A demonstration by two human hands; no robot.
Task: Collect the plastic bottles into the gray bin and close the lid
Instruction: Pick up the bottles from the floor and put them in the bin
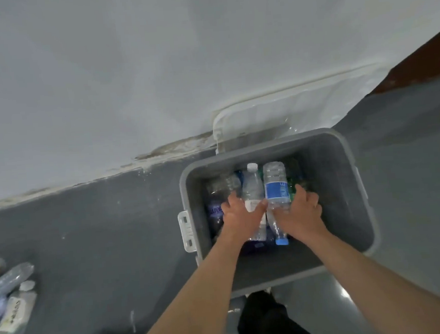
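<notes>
While both hands reach into the gray bin (pixel 272 147), the left hand (pixel 240 216) grips a white-capped bottle (pixel 252 188) and the right hand (pixel 302 210) grips a blue-labelled bottle (pixel 276 191), fingers curled round each. Risk: released unevenly, either bottle could roll or stack high and foul the clear lid (pixel 288 108), which leans at the far wall. More loose bottles (pixel 12 296) lie on the floor, near left, cut off by the frame edge. Bottles deeper in the bin are dark and indistinct.
</notes>
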